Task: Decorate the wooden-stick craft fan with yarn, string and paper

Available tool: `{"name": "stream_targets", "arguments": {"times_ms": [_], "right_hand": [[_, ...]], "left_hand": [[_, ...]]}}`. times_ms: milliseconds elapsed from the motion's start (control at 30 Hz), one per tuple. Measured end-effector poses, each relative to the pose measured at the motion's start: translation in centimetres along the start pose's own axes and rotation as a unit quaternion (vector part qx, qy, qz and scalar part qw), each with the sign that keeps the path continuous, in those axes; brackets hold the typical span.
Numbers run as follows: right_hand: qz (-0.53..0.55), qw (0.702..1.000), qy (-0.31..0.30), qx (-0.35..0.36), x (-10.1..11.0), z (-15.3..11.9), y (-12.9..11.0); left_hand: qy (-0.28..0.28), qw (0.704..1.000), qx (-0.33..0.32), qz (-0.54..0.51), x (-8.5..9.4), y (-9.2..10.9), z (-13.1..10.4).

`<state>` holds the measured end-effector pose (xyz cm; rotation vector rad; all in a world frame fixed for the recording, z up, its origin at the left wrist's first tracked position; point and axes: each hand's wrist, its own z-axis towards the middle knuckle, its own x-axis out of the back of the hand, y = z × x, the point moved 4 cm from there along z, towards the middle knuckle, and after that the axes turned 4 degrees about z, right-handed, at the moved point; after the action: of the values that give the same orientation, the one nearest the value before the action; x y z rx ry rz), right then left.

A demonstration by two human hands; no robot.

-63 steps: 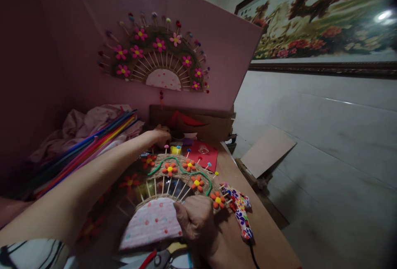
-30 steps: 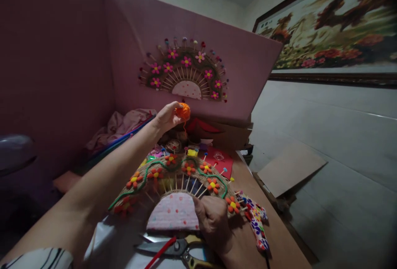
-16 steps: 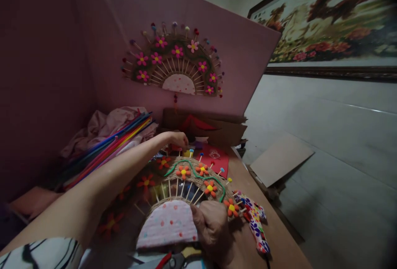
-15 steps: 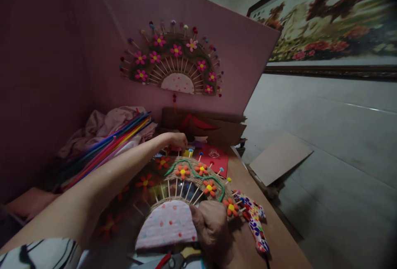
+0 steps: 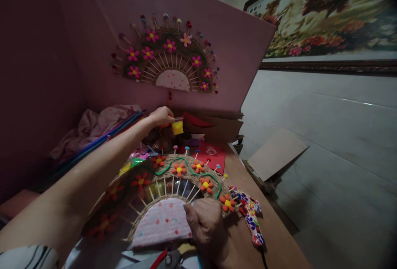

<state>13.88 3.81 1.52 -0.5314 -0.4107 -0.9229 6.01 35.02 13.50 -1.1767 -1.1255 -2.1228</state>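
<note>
A fan-shaped craft piece [image 5: 173, 180] of woven twine, wooden sticks, orange flowers and a green wavy cord lies on the wooden table [image 5: 273, 236]. My right hand [image 5: 206, 227] presses on its lower right part, next to the pink dotted centre. Stretched out over the fan, my left hand [image 5: 161, 116] holds a small yellow piece [image 5: 177, 127] by its top, lifted above the clutter at the back of the table. A finished fan with pink flowers [image 5: 166, 58] hangs on the pink board behind.
A flower-patterned glue gun [image 5: 249, 217] lies right of the fan. Scissors [image 5: 164, 258] sit at the near edge. Coloured pipe cleaners [image 5: 102, 140] and pink cloth [image 5: 93, 122] fill the left. Red card [image 5: 212, 155] and cardboard [image 5: 217, 126] lie at the back.
My left hand held up an orange ball, went down into the clutter behind the fan, and now has risen holding a yellow piece. My right hand has stayed on the fan.
</note>
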Motion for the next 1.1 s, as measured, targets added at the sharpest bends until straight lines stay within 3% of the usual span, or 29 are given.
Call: {"name": "stream_targets", "arguments": {"times_ms": [133, 300, 433, 567, 667, 867, 1100], "right_hand": [[0.007, 1.000, 0.009, -0.003, 0.0, 0.0, 0.1], [0.014, 1.000, 0.013, -0.001, 0.0, 0.1, 0.1], [0.012, 1.000, 0.018, 0.015, 0.2, 0.3, -0.2], [-0.003, 1.000, 0.023, 0.022, 0.3, 0.4, -0.3], [-0.007, 0.999, 0.031, 0.015, 0.4, 0.5, -0.3], [-0.012, 0.999, 0.030, 0.023, 0.3, 0.5, -0.2], [-0.007, 0.999, 0.036, 0.029, 0.2, 0.3, -0.2]], "left_hand": [[0.005, 0.995, 0.052, 0.083, 1.4, -1.0, -1.1], [-0.005, 0.980, 0.071, 0.187, 1.4, -0.7, -3.2], [-0.005, 0.970, 0.043, 0.241, 1.0, 1.2, -4.3], [-0.049, 0.964, 0.008, 0.261, -0.1, 2.4, -4.4], [-0.083, 0.956, -0.019, 0.279, -1.2, 2.4, -4.2], [-0.095, 0.946, -0.087, 0.299, -2.9, 1.9, -3.8], [-0.125, 0.947, -0.065, 0.288, -3.1, 0.5, -3.0]]}}
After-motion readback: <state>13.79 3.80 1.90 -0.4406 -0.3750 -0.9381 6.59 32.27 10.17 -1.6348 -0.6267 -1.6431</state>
